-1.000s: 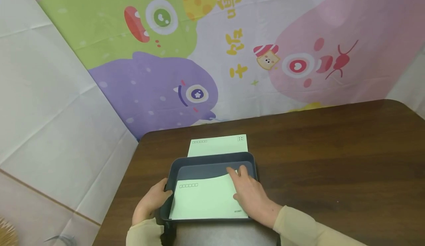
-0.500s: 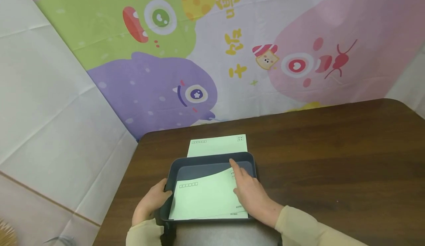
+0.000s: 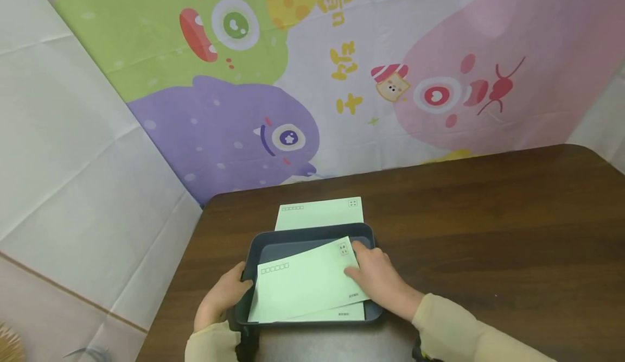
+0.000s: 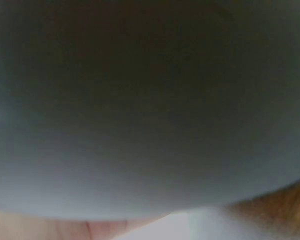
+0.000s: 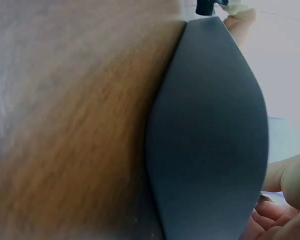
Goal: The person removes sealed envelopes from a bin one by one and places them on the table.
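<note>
A dark grey tray (image 3: 288, 237) sits on the table, and my left hand (image 3: 225, 296) grips its left rim with the thumb over the edge. Inside it, a pale green envelope (image 3: 303, 283) lies tilted, its right end raised. My right hand (image 3: 383, 278) pinches that right edge, thumb on top. Beneath it shows a strip of another pale envelope (image 3: 339, 313). In the left wrist view the tray's wall (image 4: 150, 170) fills most of the picture. In the right wrist view the tray's outer wall (image 5: 210, 130) hides part of my right hand (image 5: 290, 200).
Another pale envelope (image 3: 319, 214) lies on the table just behind the tray, partly hidden by it. The brown wooden table (image 3: 488, 232) extends to the right. A cartoon-printed cloth (image 3: 361, 134) hangs along the back edge, and a white wall stands at left.
The top envelope's right end has been lifted and turned upward, uncovering more of the envelope below. My right hand has gone from fingers spread over its corner to pinching its edge. My left hand stays put.
</note>
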`<action>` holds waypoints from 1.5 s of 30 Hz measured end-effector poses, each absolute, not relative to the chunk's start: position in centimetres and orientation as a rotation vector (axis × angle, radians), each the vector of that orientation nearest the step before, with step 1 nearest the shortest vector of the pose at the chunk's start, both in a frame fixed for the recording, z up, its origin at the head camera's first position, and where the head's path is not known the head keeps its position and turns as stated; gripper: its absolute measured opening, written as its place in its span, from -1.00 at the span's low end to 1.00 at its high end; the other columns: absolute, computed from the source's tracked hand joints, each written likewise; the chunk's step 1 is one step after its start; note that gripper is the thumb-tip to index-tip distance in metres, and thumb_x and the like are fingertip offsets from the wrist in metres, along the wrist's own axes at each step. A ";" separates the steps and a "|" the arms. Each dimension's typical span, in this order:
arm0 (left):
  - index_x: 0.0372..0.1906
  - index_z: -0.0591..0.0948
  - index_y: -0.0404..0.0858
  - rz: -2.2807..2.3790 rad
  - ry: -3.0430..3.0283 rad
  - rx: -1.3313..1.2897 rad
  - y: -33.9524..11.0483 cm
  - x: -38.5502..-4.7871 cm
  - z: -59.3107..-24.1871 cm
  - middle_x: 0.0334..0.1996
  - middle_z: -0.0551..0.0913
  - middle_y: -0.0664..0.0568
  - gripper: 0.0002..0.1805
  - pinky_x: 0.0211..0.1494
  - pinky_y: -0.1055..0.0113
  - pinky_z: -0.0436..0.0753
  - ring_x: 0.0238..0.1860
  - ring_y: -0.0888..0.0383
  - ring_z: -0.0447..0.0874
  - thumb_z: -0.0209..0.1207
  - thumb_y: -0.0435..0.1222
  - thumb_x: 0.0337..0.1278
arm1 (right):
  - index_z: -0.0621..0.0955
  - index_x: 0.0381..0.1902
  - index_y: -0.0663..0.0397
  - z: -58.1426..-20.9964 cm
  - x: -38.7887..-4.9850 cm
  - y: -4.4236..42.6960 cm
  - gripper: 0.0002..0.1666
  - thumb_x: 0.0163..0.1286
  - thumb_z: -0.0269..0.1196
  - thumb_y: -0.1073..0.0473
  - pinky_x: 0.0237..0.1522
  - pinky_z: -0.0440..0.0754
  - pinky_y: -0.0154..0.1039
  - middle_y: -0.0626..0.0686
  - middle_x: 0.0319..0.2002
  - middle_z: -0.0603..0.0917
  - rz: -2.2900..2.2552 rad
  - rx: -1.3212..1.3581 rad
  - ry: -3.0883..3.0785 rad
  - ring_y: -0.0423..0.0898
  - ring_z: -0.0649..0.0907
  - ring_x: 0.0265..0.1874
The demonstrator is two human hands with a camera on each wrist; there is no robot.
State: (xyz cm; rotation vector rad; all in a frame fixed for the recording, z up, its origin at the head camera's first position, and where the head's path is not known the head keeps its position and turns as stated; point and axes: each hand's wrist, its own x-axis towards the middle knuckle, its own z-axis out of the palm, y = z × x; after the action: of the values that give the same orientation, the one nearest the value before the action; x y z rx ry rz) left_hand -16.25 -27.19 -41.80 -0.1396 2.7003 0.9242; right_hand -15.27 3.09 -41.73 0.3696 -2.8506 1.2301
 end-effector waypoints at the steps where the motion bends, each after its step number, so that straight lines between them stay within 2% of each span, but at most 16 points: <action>1: 0.12 0.33 -0.44 0.925 2.703 -0.138 -27.2 -16.2 -41.8 0.07 0.45 -0.33 -0.60 0.04 -0.12 0.42 0.08 -0.20 0.43 -0.07 -0.39 0.17 | 0.49 -0.11 0.25 -41.7 -15.4 3.2 -0.63 0.12 0.27 0.25 -0.55 0.51 -0.33 0.15 -0.41 0.66 1.239 0.371 -2.850 -0.22 0.59 -0.59; 3: 0.11 0.33 -0.45 0.923 2.706 -0.139 -27.2 -16.2 -41.7 0.07 0.46 -0.33 -0.60 0.04 -0.12 0.42 0.07 -0.19 0.43 -0.07 -0.39 0.16 | 0.53 -0.19 0.22 -41.6 -15.5 3.4 -0.73 0.14 0.26 0.24 -0.56 0.50 -0.37 0.09 -0.43 0.65 1.257 0.371 -2.847 -0.27 0.58 -0.61; 11: 0.15 0.30 -0.46 0.918 2.705 -0.147 -27.0 -16.1 -41.6 0.10 0.42 -0.36 -0.57 0.07 -0.15 0.40 0.11 -0.24 0.39 -0.08 -0.39 0.16 | 0.53 -0.21 0.19 -41.6 -15.6 3.6 -0.81 0.21 0.18 0.25 -0.57 0.45 -0.34 0.00 -0.55 0.58 1.261 0.361 -2.832 -0.27 0.52 -0.66; 17: 0.19 0.27 -0.46 0.907 2.704 -0.143 -27.0 -16.1 -41.5 0.13 0.39 -0.37 -0.53 0.09 -0.16 0.38 0.13 -0.25 0.37 -0.08 -0.38 0.16 | 0.52 -0.28 0.19 -41.3 -15.8 3.9 -0.83 0.13 0.08 0.32 -0.66 0.25 -0.34 -0.02 -0.74 0.33 1.365 0.312 -2.845 -0.21 0.31 -0.75; 19: 0.18 0.28 -0.46 0.900 2.709 -0.142 -26.9 -16.2 -41.5 0.12 0.40 -0.37 -0.54 0.07 -0.16 0.39 0.11 -0.24 0.38 -0.08 -0.38 0.15 | 0.54 -0.27 0.20 -41.3 -16.0 4.1 -0.81 0.13 0.08 0.33 -0.65 0.25 -0.34 -0.02 -0.71 0.39 1.397 0.284 -2.845 -0.20 0.31 -0.75; 23: 0.14 0.30 -0.45 0.896 2.715 -0.142 -26.9 -16.3 -41.7 0.09 0.43 -0.37 -0.56 0.05 -0.15 0.41 0.09 -0.23 0.41 -0.07 -0.39 0.14 | 0.53 -0.39 0.17 -41.2 -16.5 4.6 -0.95 0.19 0.12 0.31 -0.63 0.31 -0.36 0.01 -0.61 0.52 1.438 0.273 -2.830 -0.21 0.41 -0.70; 24: 0.15 0.30 -0.46 0.896 2.715 -0.145 -27.0 -16.3 -41.8 0.09 0.42 -0.37 -0.55 0.06 -0.15 0.40 0.10 -0.24 0.40 -0.07 -0.39 0.14 | 0.51 -0.45 0.16 -41.1 -16.6 4.7 -0.94 0.21 0.13 0.30 -0.64 0.29 -0.37 -0.01 -0.62 0.50 1.440 0.282 -2.826 -0.22 0.40 -0.71; 26: 0.15 0.30 -0.46 0.892 2.717 -0.146 -27.0 -16.3 -41.8 0.10 0.42 -0.37 -0.55 0.06 -0.16 0.40 0.10 -0.25 0.40 -0.07 -0.39 0.13 | 0.42 -0.57 0.13 -41.0 -16.8 4.9 -0.80 0.23 0.15 0.27 -0.65 0.26 -0.40 -0.04 -0.70 0.40 1.429 0.309 -2.819 -0.23 0.37 -0.72; 30: 0.15 0.30 -0.45 0.889 2.718 -0.153 -27.1 -16.3 -41.8 0.09 0.43 -0.37 -0.55 0.05 -0.16 0.40 0.09 -0.25 0.41 -0.07 -0.38 0.14 | 0.33 -0.66 0.08 -40.8 -17.2 5.3 -0.66 0.23 0.19 0.21 -0.67 0.14 -0.43 -0.09 -0.76 0.16 1.382 0.340 -2.797 -0.25 0.26 -0.74; 33: 0.17 0.28 -0.45 0.911 2.696 -0.170 -27.1 -16.3 -41.7 0.11 0.41 -0.37 -0.55 0.06 -0.17 0.39 0.11 -0.27 0.38 -0.08 -0.38 0.16 | 0.36 -0.67 0.07 -40.8 -17.4 5.6 -0.67 0.22 0.21 0.18 -0.68 0.12 -0.43 -0.11 -0.77 0.14 1.378 0.328 -2.777 -0.25 0.23 -0.74; 37: 0.19 0.26 -0.46 0.929 2.678 -0.186 -27.1 -16.2 -41.6 0.14 0.38 -0.38 -0.53 0.06 -0.19 0.39 0.14 -0.30 0.35 -0.08 -0.38 0.18 | 0.46 -0.59 0.08 -40.9 -17.6 6.1 -0.77 0.22 0.21 0.17 -0.69 0.13 -0.41 -0.12 -0.78 0.22 1.419 0.300 -2.750 -0.23 0.24 -0.75; 42: 0.20 0.25 -0.46 0.916 2.684 -0.182 -27.0 -16.2 -41.5 0.14 0.37 -0.39 -0.52 0.07 -0.19 0.38 0.14 -0.31 0.34 -0.08 -0.37 0.18 | 0.49 -0.51 0.09 -40.9 -17.7 6.7 -0.82 0.25 0.18 0.15 -0.68 0.13 -0.41 -0.11 -0.77 0.24 1.484 0.290 -2.718 -0.22 0.23 -0.74; 45: 0.25 0.19 -0.49 0.911 2.679 -0.189 -27.0 -16.2 -41.6 0.19 0.31 -0.42 -0.47 0.11 -0.21 0.33 0.19 -0.34 0.27 -0.08 -0.37 0.18 | 0.53 -0.40 0.13 -41.0 -17.9 7.0 -0.84 0.27 0.16 0.14 -0.71 0.20 -0.40 -0.10 -0.76 0.38 1.590 0.293 -2.693 -0.23 0.35 -0.75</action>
State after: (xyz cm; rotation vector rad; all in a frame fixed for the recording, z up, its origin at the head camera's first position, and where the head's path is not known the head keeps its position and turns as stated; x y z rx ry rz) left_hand -16.25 -26.96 -41.62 -0.1888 2.6791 0.9109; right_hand -17.87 7.03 -41.02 0.2932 -2.6925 1.5904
